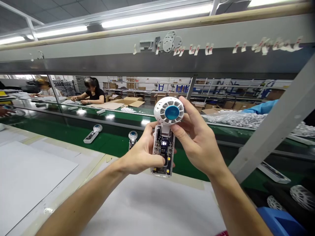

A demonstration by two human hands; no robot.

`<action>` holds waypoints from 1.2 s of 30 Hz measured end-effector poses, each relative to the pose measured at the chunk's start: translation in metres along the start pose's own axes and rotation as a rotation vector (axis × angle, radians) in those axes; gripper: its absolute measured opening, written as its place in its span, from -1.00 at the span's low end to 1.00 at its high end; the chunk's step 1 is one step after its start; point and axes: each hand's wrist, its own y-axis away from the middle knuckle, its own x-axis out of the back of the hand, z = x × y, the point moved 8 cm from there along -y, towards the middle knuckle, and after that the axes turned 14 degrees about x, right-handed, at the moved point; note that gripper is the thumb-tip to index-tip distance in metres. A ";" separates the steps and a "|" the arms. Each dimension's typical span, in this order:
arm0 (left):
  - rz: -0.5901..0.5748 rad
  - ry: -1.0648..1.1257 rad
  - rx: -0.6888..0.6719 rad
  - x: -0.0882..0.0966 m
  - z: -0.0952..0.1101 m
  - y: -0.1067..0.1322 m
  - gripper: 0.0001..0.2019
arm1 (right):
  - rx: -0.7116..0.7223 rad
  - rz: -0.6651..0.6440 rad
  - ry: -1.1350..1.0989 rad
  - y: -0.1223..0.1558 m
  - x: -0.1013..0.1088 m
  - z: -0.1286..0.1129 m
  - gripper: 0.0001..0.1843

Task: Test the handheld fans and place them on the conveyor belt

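A small handheld fan [164, 139] is held up in front of me, above the near edge of the bench. Its round white head has a blue centre, and a lit display shows on the clear body with the dark circuit board. My left hand [140, 152] wraps around the body, its thumb pressed on the front below the display. My right hand [197, 137] grips the fan head from the right, thumb at its lower rim and fingers behind. The backs of the fan and some fingertips are hidden.
A green conveyor belt [71, 136] crosses beyond the white bench [147, 203]. On it lie another fan [93, 133] and one partly hidden fan [133, 139]. A slanted metal post [273, 121] and a blue bin [280, 221] stand at right. Co-workers [94, 93] sit across the belt.
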 end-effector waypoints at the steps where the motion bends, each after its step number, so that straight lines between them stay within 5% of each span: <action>1: 0.000 0.003 0.003 0.000 0.000 0.000 -0.21 | -0.003 -0.002 -0.001 0.000 0.000 0.000 -0.31; 23: -0.018 -0.014 -0.016 0.002 0.004 0.002 -0.30 | 0.003 -0.064 0.068 -0.001 0.014 0.001 -0.29; 36: -0.004 0.001 -0.051 0.004 0.009 0.004 -0.31 | 0.003 -0.060 0.337 -0.003 0.029 0.010 -0.40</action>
